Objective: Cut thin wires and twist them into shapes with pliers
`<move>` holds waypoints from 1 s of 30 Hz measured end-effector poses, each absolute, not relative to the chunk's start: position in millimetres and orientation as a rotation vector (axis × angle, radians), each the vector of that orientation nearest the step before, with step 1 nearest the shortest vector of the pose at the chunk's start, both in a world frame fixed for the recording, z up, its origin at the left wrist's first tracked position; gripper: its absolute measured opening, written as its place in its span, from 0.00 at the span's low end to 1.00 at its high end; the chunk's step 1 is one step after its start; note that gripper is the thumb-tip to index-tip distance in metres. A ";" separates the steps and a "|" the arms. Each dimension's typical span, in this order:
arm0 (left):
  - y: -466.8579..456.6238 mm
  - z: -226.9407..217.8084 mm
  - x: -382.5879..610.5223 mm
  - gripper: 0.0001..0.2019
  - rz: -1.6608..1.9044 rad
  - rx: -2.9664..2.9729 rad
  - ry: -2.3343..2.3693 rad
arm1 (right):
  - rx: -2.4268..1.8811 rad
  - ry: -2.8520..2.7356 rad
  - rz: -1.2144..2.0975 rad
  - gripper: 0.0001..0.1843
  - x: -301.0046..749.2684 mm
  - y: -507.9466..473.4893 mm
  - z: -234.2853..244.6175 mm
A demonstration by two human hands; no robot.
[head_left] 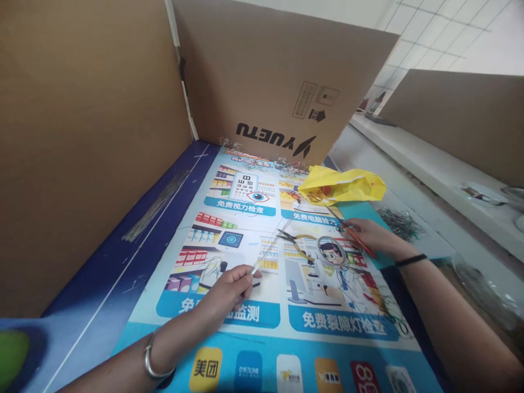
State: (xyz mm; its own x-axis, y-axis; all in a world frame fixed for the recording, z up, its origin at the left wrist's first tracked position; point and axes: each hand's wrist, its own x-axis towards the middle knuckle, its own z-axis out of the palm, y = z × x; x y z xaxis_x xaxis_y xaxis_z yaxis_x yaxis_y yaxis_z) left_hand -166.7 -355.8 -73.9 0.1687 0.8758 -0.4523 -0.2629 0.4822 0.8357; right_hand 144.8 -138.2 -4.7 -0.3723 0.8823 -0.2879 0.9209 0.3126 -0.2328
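Observation:
Near the middle of the printed sheet, my left hand [234,289] is closed, its thumb and fingers pinching one end of a thin wire bundle [270,250]. The wires slant up and away to the right. My right hand [374,239] is wrapped round an orange-handled tool [359,242] with a dark, narrow front end; its exact kind is not clear. Between the hands lies a pair of pliers [301,240] with yellow handles, its dark jaws close to the wires. Just beyond my right hand rests a crumpled yellow bag [346,184], its mouth partly open.
Cardboard panels [262,71] stand at the left and back. A bundle of straight wires [158,204] lies on the blue surface at left. Wire scraps [289,165] gather along the back, and a tangled wire heap [399,222] sits at right. A green object [12,355] shows bottom left.

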 end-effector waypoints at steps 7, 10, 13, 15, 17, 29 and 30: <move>-356.5 -74.3 -166.6 0.14 0.935 0.670 1.098 | 1.446 2.726 -1.107 0.23 110.2 -226.9 -0.7; -357.1 -74.5 -166.5 0.15 0.939 0.680 1.081 | 1.200 2.698 -1.185 0.19 84.0 -261.3 -5.4; -358.0 -74.3 -165.9 0.16 0.938 0.704 1.076 | 1.007 2.617 -1.249 0.16 59.1 -283.2 -12.3; -358.8 -74.3 -165.3 0.16 0.926 0.728 1.078 | 0.943 2.595 -1.289 0.16 46.0 -290.2 -15.9; -359.7 -74.6 -165.0 0.15 0.922 0.761 1.075 | 0.894 2.598 -1.330 0.17 36.9 -292.6 -18.2; -362.5 -72.3 -165.1 0.12 0.880 0.831 1.066 | 0.875 2.591 -1.492 0.17 25.8 -291.8 -21.2; -362.4 -72.1 -165.1 0.12 0.874 0.830 1.066 | 0.885 2.575 -1.515 0.17 25.7 -292.2 -21.0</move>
